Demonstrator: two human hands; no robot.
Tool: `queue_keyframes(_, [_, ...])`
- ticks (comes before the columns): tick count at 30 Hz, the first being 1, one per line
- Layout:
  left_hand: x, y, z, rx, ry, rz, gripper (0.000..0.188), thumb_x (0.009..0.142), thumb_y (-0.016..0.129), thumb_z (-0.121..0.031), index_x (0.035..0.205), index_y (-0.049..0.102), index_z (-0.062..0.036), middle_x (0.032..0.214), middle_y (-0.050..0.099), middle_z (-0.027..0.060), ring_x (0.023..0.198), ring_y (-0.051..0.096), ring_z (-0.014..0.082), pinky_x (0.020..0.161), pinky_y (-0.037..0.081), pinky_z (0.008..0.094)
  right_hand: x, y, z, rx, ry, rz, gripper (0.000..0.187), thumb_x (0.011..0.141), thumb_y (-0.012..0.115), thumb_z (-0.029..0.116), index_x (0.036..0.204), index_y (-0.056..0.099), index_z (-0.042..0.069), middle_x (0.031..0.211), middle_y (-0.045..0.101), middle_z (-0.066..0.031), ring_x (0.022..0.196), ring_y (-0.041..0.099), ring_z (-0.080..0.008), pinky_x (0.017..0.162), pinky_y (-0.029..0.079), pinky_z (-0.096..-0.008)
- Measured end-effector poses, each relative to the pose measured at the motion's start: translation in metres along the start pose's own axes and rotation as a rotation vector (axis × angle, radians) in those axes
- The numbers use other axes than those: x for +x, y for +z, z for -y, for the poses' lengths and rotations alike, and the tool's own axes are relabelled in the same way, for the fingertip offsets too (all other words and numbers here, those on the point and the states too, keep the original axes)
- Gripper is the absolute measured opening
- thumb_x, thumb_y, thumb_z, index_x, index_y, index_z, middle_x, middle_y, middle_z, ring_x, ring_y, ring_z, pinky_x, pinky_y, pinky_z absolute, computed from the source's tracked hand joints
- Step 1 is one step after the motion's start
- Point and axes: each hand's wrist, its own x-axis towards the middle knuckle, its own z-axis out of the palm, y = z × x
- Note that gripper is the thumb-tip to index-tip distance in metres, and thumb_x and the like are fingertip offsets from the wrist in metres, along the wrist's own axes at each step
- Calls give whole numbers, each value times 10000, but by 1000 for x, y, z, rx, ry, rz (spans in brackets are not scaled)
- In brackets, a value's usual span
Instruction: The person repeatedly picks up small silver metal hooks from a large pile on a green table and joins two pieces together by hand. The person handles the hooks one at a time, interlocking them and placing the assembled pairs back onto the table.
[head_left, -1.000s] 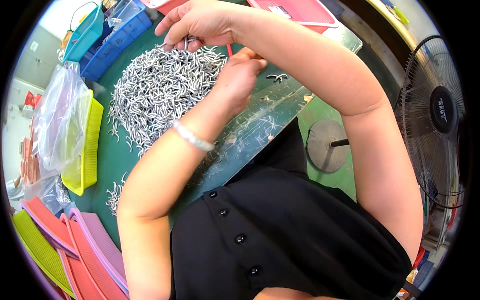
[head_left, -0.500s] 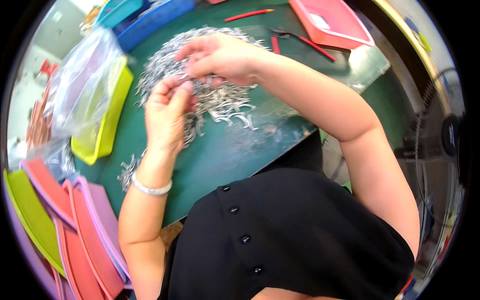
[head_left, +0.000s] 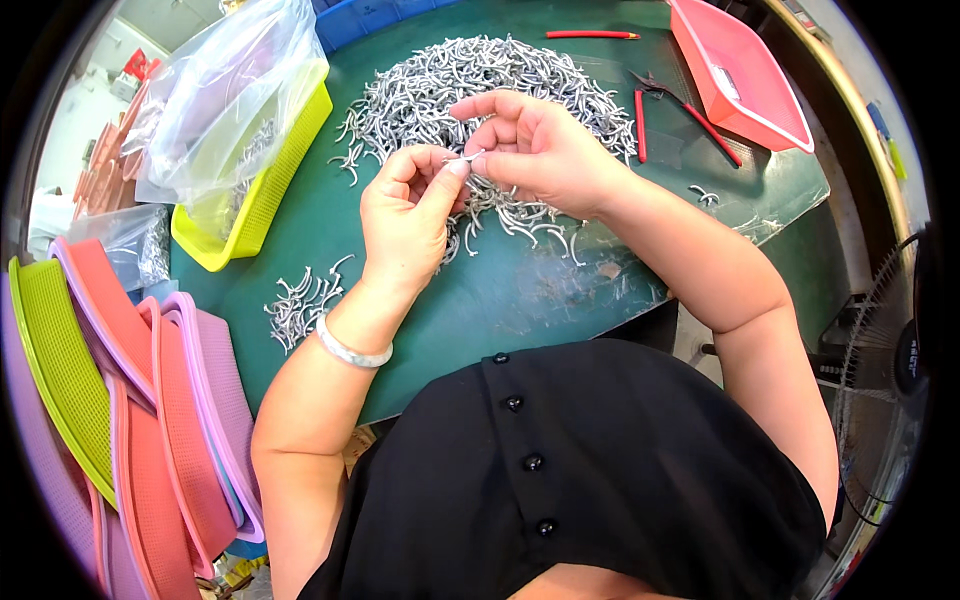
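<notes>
Left hand (head_left: 405,220) pinched thin, curved, silver-grey, metal-looking piece (head_left: 472,156) over near side of large heap of similar pieces (head_left: 480,85); right hand (head_left: 548,155) met piece's right end, grip there unclear. Step seemed two-handed fingertip handling; next move likely called for steady left pinch.

Black buttoned top (head_left: 620,455), pale wrist bangle (head_left: 347,351)

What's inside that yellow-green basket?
Small silvery pieces show inside the yellow-green basket. A clear plastic bag hangs partly over it; whatever lies underneath the pieces is hidden.
</notes>
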Motion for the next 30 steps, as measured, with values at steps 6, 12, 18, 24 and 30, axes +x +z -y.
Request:
queue_keyframes(6, [1, -5, 3, -11, 16, -6, 72, 829, 571, -56, 891, 547, -27, 761, 566, 20, 652, 553, 94, 576, 459, 213, -2, -5, 0, 84, 87, 42, 473, 759, 575, 37, 1194, 395, -9, 794, 553, -14, 600, 477, -26, 455, 354, -150])
queue_keyframes(12, [1, -5, 3, -21, 28, 1, 74, 828, 568, -49, 893, 543, -28, 749, 566, 20, 657, 555, 96, 585, 457, 212, -1, -5, 1, 87, 95, 45, 486, 736, 544, 8, 1193, 381, -30, 790, 557, -28, 590, 473, -33, 454, 350, -157])
queue_keyframes(18, [1, -6, 3, -24, 22, 20, 81, 828, 561, -40, 904, 537, -27, 784, 570, 32, 673, 559, 104, 598, 463, 220, -2, -7, 2, 136, 135, 73, 516, 702, 477, -52, 1203, 360, -34, 809, 559, -63, 591, 482, -55, 468, 362, -170])
queue_keyframes(24, [1, -4, -4, -221, -169, -2, 61, 831, 520, -47, 887, 509, -25, 806, 576, 65, 680, 574, 138, 618, 481, 250, 0, -10, -1, 261, 172, 71, 515, 696, 439, -83, 1202, 383, -10, 877, 556, -87, 656, 500, -79, 502, 384, -198])
queue_keyframes(30, [-2, -2, -11, -377, -384, 10, 52, 819, 524, -77, 854, 509, -42, 765, 575, 58, 627, 557, 129, 558, 456, 241, 2, -12, -6, 339, 151, 57, 513, 700, 429, -85, 1205, 390, -4, 937, 544, -107, 709, 496, -95, 546, 399, -214])
